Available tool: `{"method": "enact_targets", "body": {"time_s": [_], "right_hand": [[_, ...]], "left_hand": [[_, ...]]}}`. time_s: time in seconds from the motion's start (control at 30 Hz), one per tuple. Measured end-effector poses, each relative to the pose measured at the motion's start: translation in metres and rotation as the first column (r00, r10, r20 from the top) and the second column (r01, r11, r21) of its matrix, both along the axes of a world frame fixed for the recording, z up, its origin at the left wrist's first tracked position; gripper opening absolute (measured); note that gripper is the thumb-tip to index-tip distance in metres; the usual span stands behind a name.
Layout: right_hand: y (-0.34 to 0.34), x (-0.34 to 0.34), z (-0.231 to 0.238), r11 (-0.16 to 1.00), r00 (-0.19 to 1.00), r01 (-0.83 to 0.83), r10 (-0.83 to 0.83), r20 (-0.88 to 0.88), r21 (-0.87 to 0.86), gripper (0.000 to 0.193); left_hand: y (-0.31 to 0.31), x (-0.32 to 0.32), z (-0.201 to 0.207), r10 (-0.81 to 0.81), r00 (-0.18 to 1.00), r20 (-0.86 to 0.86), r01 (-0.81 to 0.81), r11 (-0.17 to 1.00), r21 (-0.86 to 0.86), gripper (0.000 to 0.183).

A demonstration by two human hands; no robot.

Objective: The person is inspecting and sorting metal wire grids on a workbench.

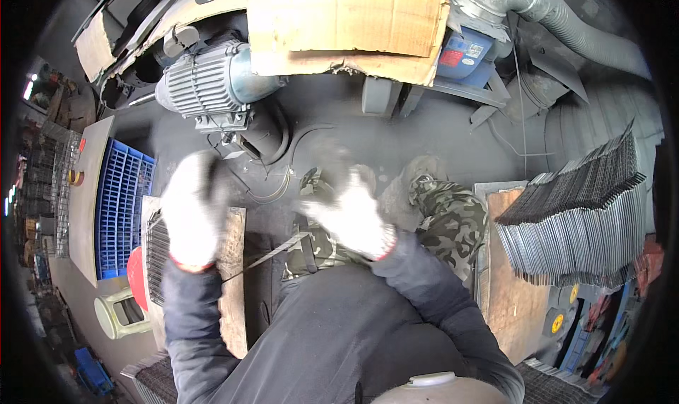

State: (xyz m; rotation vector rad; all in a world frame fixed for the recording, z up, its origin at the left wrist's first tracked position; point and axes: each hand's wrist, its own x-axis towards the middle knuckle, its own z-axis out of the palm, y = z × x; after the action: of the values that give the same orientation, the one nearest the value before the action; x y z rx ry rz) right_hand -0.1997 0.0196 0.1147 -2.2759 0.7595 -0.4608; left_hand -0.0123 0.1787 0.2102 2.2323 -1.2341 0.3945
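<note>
My left hand (192, 209), in a white work glove, is raised above a stack of thin dark metal pieces (157, 252) and the wooden board (233, 252) on my left. Motion smears its fingers, so whether it holds anything is unclear. My right hand (351, 219), gloved the same way and darkened at the fingertips, is over my camouflage-trousered leg. Its fingers are blurred too. Between the hands, low down, a thin dark strip (265, 258) slants across from the board toward my leg; neither hand visibly touches it.
Ahead stand a grey finned motor (201, 84) and a cardboard-covered machine (339, 19), with cables (272, 192) on the floor. Many bent metal pieces (576, 220) are stacked on a wooden board (520, 298) at right. A blue crate (124, 206) and pale green stool (122, 313) stand left.
</note>
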Motion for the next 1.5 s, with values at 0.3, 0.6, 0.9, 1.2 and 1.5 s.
{"method": "enact_targets", "body": {"time_s": [0.3, 0.6, 0.9, 1.2, 1.5], "right_hand": [[-0.041, -0.013, -0.042, 0.428, 0.826, -0.166, -0.432, 0.363, 0.888, 0.012], [-0.112, -0.046, -0.092, 0.467, 0.794, 0.108, -0.571, 0.207, 0.877, 0.020], [-0.183, -0.072, -0.108, 0.578, 0.714, 0.293, -0.662, 0.228, 0.761, 0.022], [-0.179, -0.020, -0.145, 0.665, 0.723, 0.220, -0.602, 0.338, 0.714, 0.020], [-0.191, -0.060, -0.111, 0.475, 0.682, 0.304, -0.714, 0.159, 0.826, 0.023]], "left_hand": [[-0.080, -0.019, -0.063, 0.067, 0.997, 0.040, -0.051, 0.947, -0.316, 0.088], [-0.126, 0.003, -0.171, -0.300, -0.022, -0.954, -0.087, 0.951, -0.297, 0.029], [-0.212, -0.027, -0.241, -0.336, -0.010, -0.942, -0.020, 0.942, -0.336, 0.024], [-0.197, 0.004, -0.230, -0.297, -0.007, -0.955, -0.147, 0.945, -0.293, 0.018], [-0.225, -0.027, -0.228, -0.325, -0.043, -0.945, -0.054, 0.945, -0.323, 0.031]]}}
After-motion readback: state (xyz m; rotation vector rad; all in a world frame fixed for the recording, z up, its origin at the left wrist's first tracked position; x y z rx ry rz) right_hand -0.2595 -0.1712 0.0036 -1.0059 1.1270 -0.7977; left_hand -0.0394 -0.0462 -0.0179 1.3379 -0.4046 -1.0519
